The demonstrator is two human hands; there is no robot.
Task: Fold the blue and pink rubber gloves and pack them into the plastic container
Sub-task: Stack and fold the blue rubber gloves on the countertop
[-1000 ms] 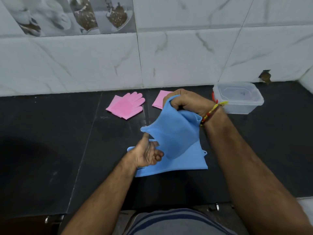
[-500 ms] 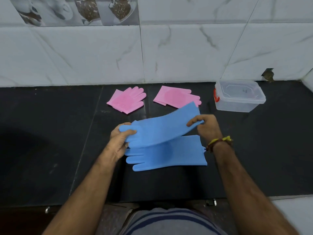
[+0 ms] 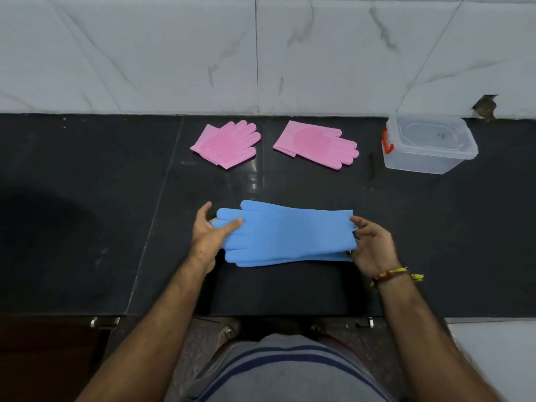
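Upper blue rubber glove, raised at a slant half a second ago, now lowered flat onto the lower blue rubber glove, edges nearly matched, only a thin strip of the lower one visible along the near side. Taken as: pair stacked and aligned, ready for folding; no fold yet made in the blue pair. Left hand part-closed at the fingertip end, thumb pressed on top of the upper glove's fingers, remaining fingers apparently beneath. Right hand loosely curled at the cuff end, fingertips pinching the cuff edges of both gloves. Count: two blue gloves, stacked near the front of the black stone countertop; two pink rubber gloves lying apart further back, left pink glove seemingly doubled over, right pink glove with its cuff turned under; one clear plastic container with red latch at the far right, near the white marble-tiled wall, lid on, nothing visible inside. Nothing packed so far.
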